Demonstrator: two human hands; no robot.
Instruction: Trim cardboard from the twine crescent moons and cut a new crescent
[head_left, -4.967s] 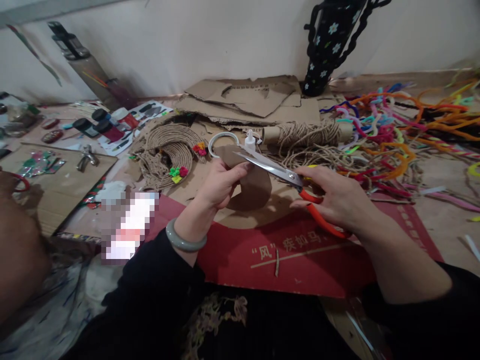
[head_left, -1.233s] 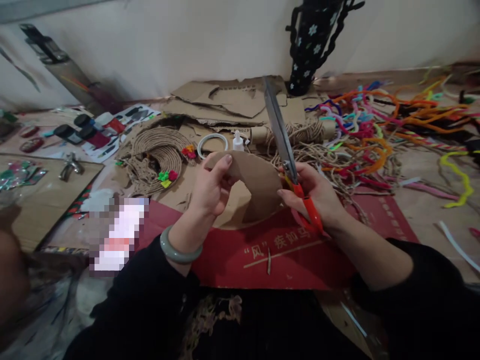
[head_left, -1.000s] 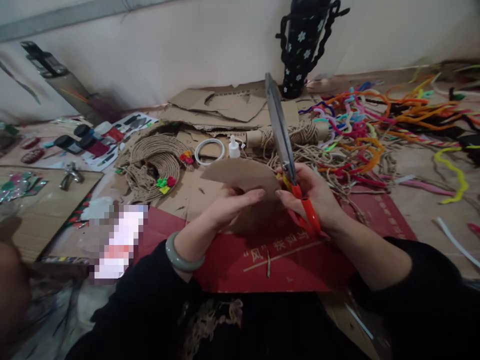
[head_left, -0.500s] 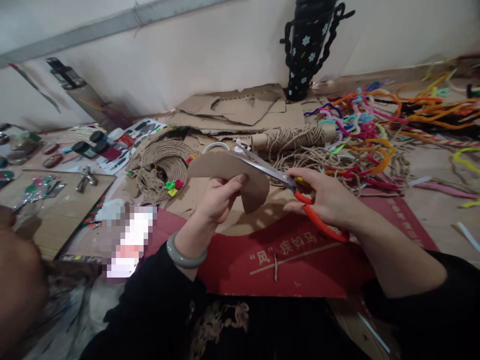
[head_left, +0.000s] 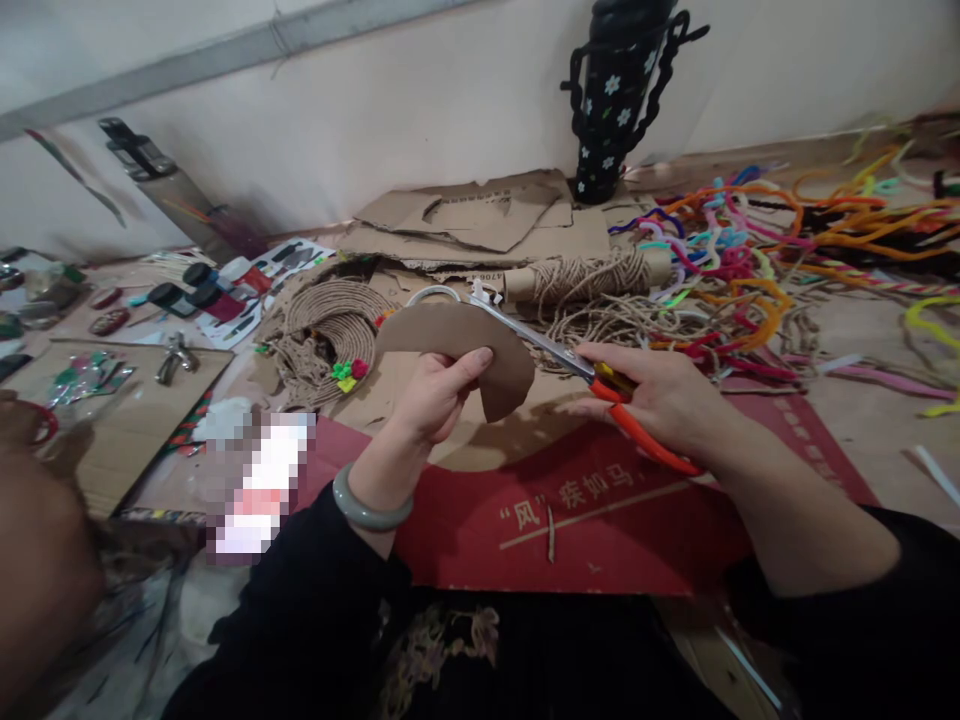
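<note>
"What are the fingers doing on your feed?"

"I see the left hand [head_left: 436,398] pinching the curved cardboard piece [head_left: 435,328], thumb on the near face, the other fingers tucked behind; I'd say that flat pinch keeps thin card from bending. The right hand [head_left: 660,398] is closed round the handles of the scissors [head_left: 581,364], probably set low on them so the blades can reach leftward. They lie along the piece's upper right rim, but I can't tell whether card sits between them."

"And where is the piece exactly?"

"Held up off the table [head_left: 862,435], beyond the red board [head_left: 585,530] at the near edge. That board likely shields the surface."

"Further out?"

"A coiled cord shape [head_left: 352,312] left of the piece, a white ring [head_left: 433,290] just behind it, a twine-wound tube [head_left: 607,275] to the right. A tumbler [head_left: 616,115] stands at the table's far edge, by the wall, perhaps to stay clear of elbows."

"Counts?"

"One each of those. I make it four paint jars [head_left: 217,302] toward the far left corner. The pipe cleaners [head_left: 757,240] toward the far right are too tangled to count. Also one other person's arm [head_left: 41,560], blurred, on the left."
</note>
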